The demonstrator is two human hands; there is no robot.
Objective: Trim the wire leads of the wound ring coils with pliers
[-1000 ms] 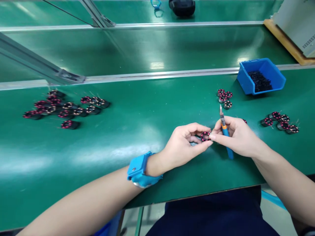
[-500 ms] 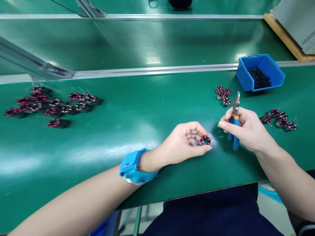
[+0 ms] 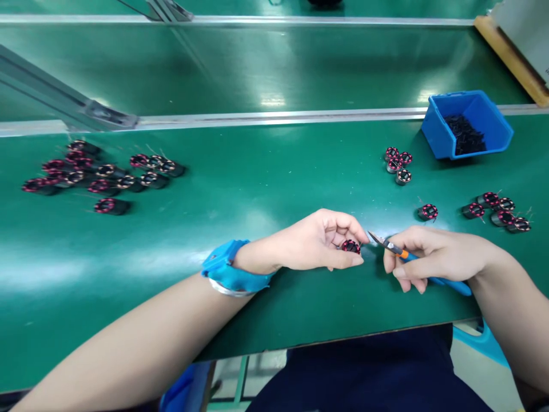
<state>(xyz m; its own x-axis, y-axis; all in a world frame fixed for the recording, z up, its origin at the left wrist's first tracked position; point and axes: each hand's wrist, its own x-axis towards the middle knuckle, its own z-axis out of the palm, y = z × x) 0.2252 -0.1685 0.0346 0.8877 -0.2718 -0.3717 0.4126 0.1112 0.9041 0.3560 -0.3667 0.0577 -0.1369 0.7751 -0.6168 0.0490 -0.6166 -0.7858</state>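
Just below and right of the frame's centre, a red-and-black coil (image 3: pixel 351 246) sits clamped between the thumb and curled fingers of my left hand (image 3: pixel 315 240). To its right, my right hand (image 3: pixel 441 252) has its thumb and fingers closed around blue-handled cutters (image 3: pixel 404 254), whose pointed tip aims left, close to my left forefinger; whether they touch I cannot tell. A blue wristband (image 3: pixel 235 269) wraps my left wrist. Above my right hand in the frame lies a lone coil (image 3: pixel 428 212), with four coils (image 3: pixel 394 166) higher up and five coils (image 3: pixel 501 218) farther right. At upper right stands a blue bin (image 3: pixel 441 139) holding black bits (image 3: pixel 465 136). More coils (image 3: pixel 100 187) crowd the left side of the green table (image 3: pixel 257 171).
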